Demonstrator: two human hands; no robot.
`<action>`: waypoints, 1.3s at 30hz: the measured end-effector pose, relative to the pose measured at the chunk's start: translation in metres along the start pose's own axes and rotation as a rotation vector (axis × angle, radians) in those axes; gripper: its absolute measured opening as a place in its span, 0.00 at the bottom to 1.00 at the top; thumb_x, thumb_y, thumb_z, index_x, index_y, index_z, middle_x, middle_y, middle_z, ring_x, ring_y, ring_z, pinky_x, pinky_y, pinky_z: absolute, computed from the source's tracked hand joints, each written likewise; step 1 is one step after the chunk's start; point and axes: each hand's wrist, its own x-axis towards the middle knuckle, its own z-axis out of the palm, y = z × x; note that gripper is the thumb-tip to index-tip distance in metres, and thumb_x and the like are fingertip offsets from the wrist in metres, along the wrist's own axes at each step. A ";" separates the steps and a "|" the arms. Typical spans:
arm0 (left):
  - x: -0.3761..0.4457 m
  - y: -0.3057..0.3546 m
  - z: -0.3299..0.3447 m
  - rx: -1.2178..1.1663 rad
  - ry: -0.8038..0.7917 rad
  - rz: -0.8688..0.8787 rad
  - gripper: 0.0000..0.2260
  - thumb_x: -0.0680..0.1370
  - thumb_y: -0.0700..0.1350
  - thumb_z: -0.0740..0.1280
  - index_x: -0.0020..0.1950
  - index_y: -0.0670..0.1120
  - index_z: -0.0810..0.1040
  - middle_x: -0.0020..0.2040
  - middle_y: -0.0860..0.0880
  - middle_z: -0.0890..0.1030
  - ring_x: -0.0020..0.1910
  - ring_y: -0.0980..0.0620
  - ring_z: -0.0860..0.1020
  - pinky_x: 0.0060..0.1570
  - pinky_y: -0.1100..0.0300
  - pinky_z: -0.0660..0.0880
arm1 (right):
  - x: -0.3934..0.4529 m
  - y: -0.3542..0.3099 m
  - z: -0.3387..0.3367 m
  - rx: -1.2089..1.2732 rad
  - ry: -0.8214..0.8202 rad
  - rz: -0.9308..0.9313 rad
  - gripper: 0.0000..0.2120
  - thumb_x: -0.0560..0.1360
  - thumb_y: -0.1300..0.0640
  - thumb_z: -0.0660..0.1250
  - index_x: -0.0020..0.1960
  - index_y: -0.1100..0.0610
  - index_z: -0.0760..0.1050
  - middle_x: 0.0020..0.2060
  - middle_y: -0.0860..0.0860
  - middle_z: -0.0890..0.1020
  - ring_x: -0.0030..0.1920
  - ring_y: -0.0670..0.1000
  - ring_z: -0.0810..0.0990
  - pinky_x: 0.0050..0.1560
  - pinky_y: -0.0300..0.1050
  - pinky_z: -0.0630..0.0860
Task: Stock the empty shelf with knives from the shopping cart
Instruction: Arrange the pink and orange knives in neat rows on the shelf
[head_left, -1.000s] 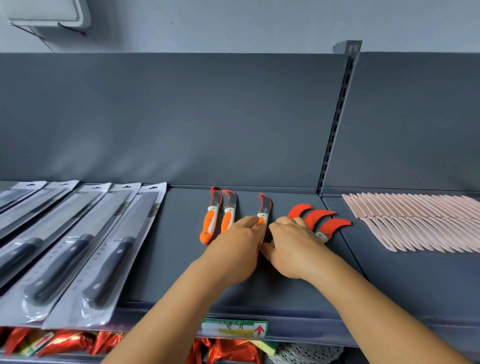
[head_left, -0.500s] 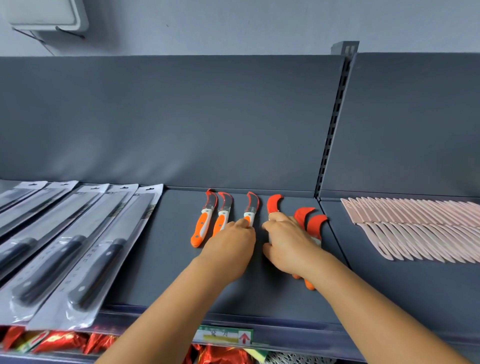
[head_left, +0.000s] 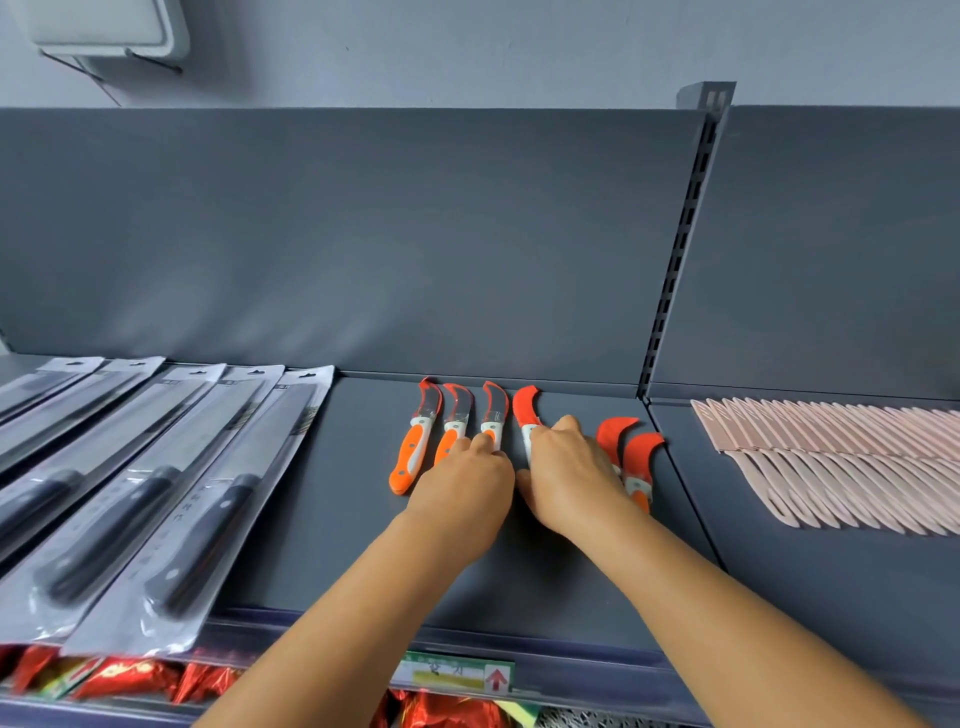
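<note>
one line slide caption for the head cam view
Both hands, left and right, line up small orange curved knives on a grey shelf, beside packaged kitchen knives.

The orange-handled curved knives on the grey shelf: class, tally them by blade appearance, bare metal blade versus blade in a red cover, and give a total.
Bare metal blade: 3
Blade in a red cover: 3
Total: 6

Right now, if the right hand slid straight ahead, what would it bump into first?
The right hand already touches the red-sheathed knife. Past it, probably only the shelf's back wall.
</note>
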 end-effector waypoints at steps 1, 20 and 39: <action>0.000 0.000 0.000 0.007 0.004 0.006 0.13 0.79 0.38 0.61 0.63 0.42 0.72 0.64 0.45 0.69 0.62 0.48 0.67 0.58 0.57 0.70 | 0.001 -0.001 -0.001 -0.007 0.013 0.001 0.14 0.77 0.59 0.63 0.62 0.56 0.69 0.56 0.56 0.69 0.57 0.60 0.74 0.45 0.49 0.67; -0.003 0.003 0.001 -0.162 0.094 0.129 0.20 0.77 0.38 0.59 0.69 0.46 0.67 0.67 0.50 0.68 0.67 0.51 0.65 0.63 0.61 0.64 | 0.007 0.010 -0.013 0.271 -0.058 0.103 0.10 0.76 0.61 0.60 0.36 0.57 0.67 0.37 0.55 0.74 0.41 0.56 0.71 0.27 0.40 0.59; 0.008 0.023 0.000 -0.035 -0.087 0.151 0.16 0.82 0.46 0.58 0.69 0.42 0.67 0.68 0.48 0.65 0.61 0.49 0.73 0.50 0.58 0.72 | -0.029 0.061 -0.016 0.027 -0.119 -0.143 0.10 0.79 0.49 0.58 0.46 0.55 0.64 0.58 0.51 0.70 0.62 0.55 0.67 0.60 0.48 0.67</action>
